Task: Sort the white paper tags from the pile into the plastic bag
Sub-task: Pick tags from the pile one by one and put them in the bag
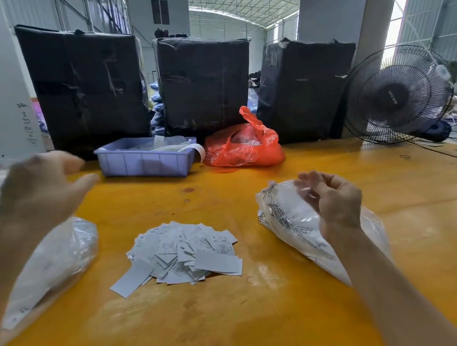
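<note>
A pile of white paper tags (pixel 182 252) lies in the middle of the yellow table (pixel 243 318). To its right sits a clear plastic bag (pixel 291 222) with printed text, white tags inside it. My right hand (pixel 333 198) grips the bag's upper edge with curled fingers. A second clear plastic bag (pixel 54 267) lies left of the pile. My left hand (pixel 43 188) hovers above that bag, blurred, fingers spread and holding nothing.
A lilac plastic tray (pixel 145 161) and a red plastic bag (pixel 242 147) stand at the table's far side. Three black wrapped bales (pixel 202 82) rise behind them. A black fan (pixel 396 94) sits at the right, with cables beside it.
</note>
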The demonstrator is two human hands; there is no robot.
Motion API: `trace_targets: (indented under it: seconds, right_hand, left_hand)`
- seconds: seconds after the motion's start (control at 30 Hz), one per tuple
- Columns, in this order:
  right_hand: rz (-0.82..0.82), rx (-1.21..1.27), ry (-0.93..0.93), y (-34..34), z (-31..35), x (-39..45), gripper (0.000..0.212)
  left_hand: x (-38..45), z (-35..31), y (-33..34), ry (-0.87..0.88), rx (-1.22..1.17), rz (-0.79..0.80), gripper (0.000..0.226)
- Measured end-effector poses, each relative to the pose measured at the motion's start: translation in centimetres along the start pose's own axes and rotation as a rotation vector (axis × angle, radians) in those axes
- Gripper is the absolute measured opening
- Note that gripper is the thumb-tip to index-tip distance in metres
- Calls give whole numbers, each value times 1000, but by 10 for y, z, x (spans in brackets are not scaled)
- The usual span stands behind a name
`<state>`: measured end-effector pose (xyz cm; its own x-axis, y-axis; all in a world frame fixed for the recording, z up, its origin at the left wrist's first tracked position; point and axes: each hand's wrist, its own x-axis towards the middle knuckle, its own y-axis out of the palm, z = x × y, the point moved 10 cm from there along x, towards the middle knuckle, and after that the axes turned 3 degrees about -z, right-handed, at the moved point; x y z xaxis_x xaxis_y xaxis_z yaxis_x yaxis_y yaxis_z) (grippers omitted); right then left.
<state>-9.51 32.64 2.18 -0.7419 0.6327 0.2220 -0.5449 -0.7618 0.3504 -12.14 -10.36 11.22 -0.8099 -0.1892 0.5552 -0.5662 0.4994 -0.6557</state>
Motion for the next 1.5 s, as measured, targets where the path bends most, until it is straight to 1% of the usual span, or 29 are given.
trace_targets:
  seconds: [0.03, 0.07, 0.1, 0.13, 0.2, 0.27, 0.3, 0.33, 0.37, 0.43, 0.53, 0.57, 0.63, 0.7, 0.77, 0.83, 0.9, 0.97, 1.0, 1.1, 1.17, 1.23, 1.27, 1.3, 1.33, 1.4, 1.43, 1.5]
  right_hand:
    - [85, 227, 165, 18, -12, -10, 8]
    - [165, 373, 301, 37, -22, -23, 10]
    - [239, 446, 401, 55, -30, -37, 11]
    - [314, 475, 466, 71, -35, -52, 14]
    - [444, 493, 536, 97, -43, -77, 19]
    - [542, 503, 559, 113, -46, -94, 20]
    - [581, 508, 562, 117, -47, -99, 21]
    - [606, 515, 563, 120, -48, -103, 21]
    - [622, 521, 562, 121, -48, -104, 22]
    - [651, 528, 540, 120, -46, -105, 23]
    - [682, 502, 495, 119, -42, -105, 31]
    - [688, 481, 492, 119, -42, -106, 33]
    - [698, 432, 498, 119, -45, -108, 30]
    - [712, 350, 501, 118, -47, -110, 38]
    - [733, 207, 459, 117, -48, -110, 50]
    - [724, 69, 399, 115, -50, -109, 51]
    - [684, -27, 365, 111, -53, -108, 42]
    - [669, -74, 344, 109, -54, -107, 29]
    - [668, -71, 339, 108, -54, -107, 24]
    - [654, -36, 322, 107, -53, -105, 20]
    - [638, -23, 305, 108, -52, -103, 13]
    - [588, 4, 290, 106, -52, -100, 5]
    - [556, 24, 291, 104, -52, -97, 7]
    - [527, 42, 300, 102, -52, -96, 9]
    - [506, 55, 309, 100, -53, -94, 9]
    - [492, 51, 310, 98, -53, -92, 8]
    - [494, 38, 300, 98, -52, -92, 7]
    - [518, -12, 252, 98, -51, -92, 5]
  left_hand:
    - [-7, -13, 4, 50, -100, -3, 30]
    - [-19, -30, 12, 88, -236, 42, 25]
    - [-34, -51, 28, 88, -371, 147, 24]
    - [-52, -68, 48, 14, -522, 288, 31]
    - [-84, -78, 99, -241, -795, 594, 53]
    - [-116, -79, 133, -490, -907, 813, 72]
    - [-128, -82, 143, -544, -944, 895, 77]
    - [-137, -86, 149, -565, -971, 958, 77]
    - [-141, -88, 152, -560, -992, 989, 74]
    - [-141, -89, 153, -564, -1047, 989, 58]
    - [-134, -80, 152, -610, -1098, 879, 34]
    - [-131, -77, 151, -610, -1104, 827, 29]
    - [-125, -70, 149, -593, -1096, 725, 24]
    - [-120, -64, 145, -571, -1061, 648, 21]
    - [-116, -58, 143, -551, -1030, 606, 22]
    - [-114, -57, 141, -524, -993, 600, 24]
    - [-114, -57, 141, -501, -954, 612, 27]
    - [-114, -55, 142, -493, -934, 622, 32]
    - [-113, -54, 143, -490, -928, 626, 34]
    - [-112, -52, 145, -485, -926, 629, 39]
    - [-111, -51, 147, -486, -921, 633, 41]
    - [-114, -53, 150, -484, -919, 691, 50]
    - [-117, -56, 152, -482, -926, 742, 54]
    - [-120, -58, 155, -480, -936, 781, 54]
    - [-120, -58, 156, -480, -944, 789, 47]
    - [-117, -54, 155, -499, -954, 732, 28]
    - [-114, -52, 154, -507, -961, 698, 26]
    - [-111, -52, 154, -491, -985, 680, 36]
